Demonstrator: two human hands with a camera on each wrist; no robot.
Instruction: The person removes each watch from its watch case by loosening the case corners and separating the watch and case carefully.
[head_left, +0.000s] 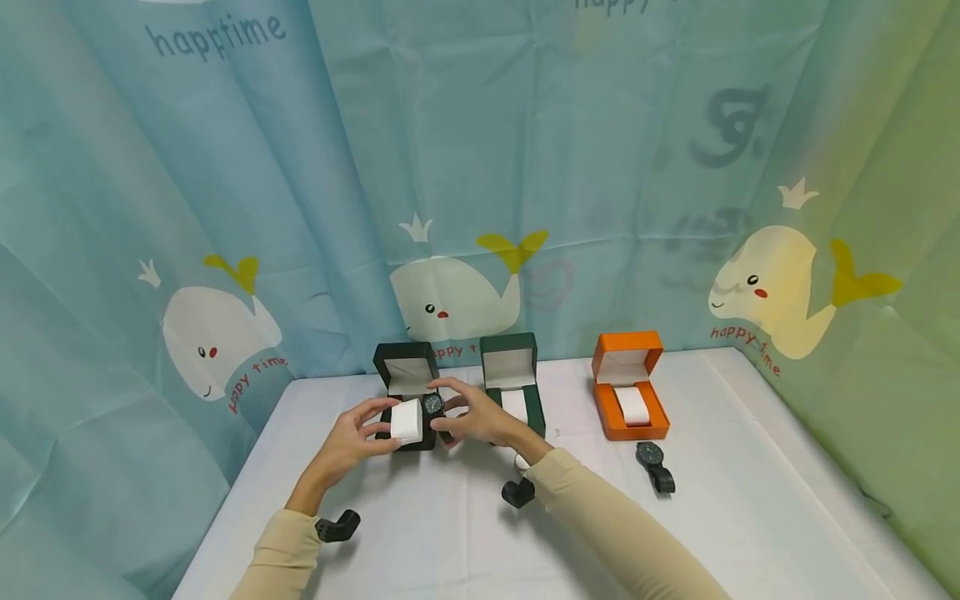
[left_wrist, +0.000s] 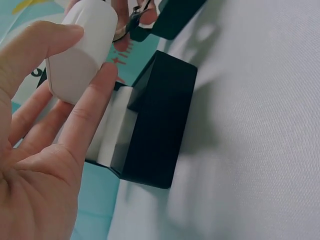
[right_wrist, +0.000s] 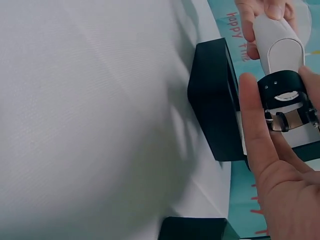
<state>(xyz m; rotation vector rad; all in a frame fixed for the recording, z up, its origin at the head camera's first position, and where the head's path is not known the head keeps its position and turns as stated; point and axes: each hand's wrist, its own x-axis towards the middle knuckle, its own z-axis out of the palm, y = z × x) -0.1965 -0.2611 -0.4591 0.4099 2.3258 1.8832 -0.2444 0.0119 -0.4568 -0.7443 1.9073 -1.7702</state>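
In the head view my left hand [head_left: 347,440] holds a white watch cushion [head_left: 406,422] over the black watch box [head_left: 382,357]. Beside it, my right hand [head_left: 480,415] grips a black wristwatch [head_left: 432,405], its dial facing up. The left wrist view shows the thumb and fingers pinching the cushion [left_wrist: 82,62] above the box [left_wrist: 162,125], whose lid is up. From the right wrist view, the watch's strap [right_wrist: 280,85] forms a closed loop right at the cushion's rounded end, held between thumb and fingers.
A green watch box [head_left: 536,408] stands with its lid raised, a white cushion [head_left: 514,405] inside. Farther right is an orange watch box [head_left: 637,432], lid raised, also with a white cushion [head_left: 632,406]. In front of it lies another black wristwatch [head_left: 651,454]. A printed curtain [head_left: 465,167] hangs behind the table.
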